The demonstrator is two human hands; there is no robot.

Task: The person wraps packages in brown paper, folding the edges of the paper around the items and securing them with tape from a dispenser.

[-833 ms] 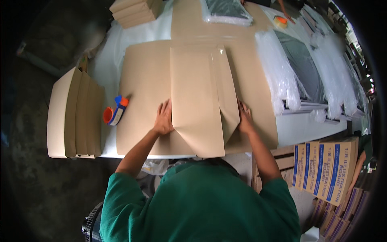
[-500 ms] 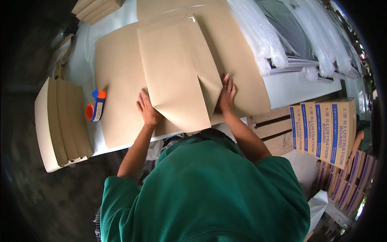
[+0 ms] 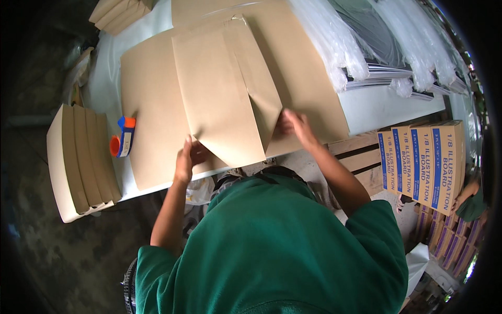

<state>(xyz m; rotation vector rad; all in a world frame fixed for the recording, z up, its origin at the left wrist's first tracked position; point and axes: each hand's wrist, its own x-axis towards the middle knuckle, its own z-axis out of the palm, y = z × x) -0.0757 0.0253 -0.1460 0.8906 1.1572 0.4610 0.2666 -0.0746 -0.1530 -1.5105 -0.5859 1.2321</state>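
A flat bundle in brown kraft paper (image 3: 214,89) lies in front of me, its near end folded into a tapering flap with tucked-in side corners. My left hand (image 3: 188,158) is at the flap's left corner, fingers bent around the paper edge. At the opposite corner, my right hand (image 3: 297,128) has its fingertips against the fold, slightly blurred. Under the bundle spreads a larger brown sheet (image 3: 151,104). A blue and orange tape dispenser (image 3: 124,137) rests at that sheet's left edge.
Brown wrapped packs (image 3: 83,157) stand at the table's left edge; more packs (image 3: 120,13) are at the far left. Plastic-covered board stacks (image 3: 366,47) occupy the far right. Labelled boxes (image 3: 423,165) stand lower right, near another person's arm (image 3: 465,196).
Both hands have shifted from pressing beside the bundle to its near side corners. My left hand has turned upright with fingers curled; my right hand has come nearer me.
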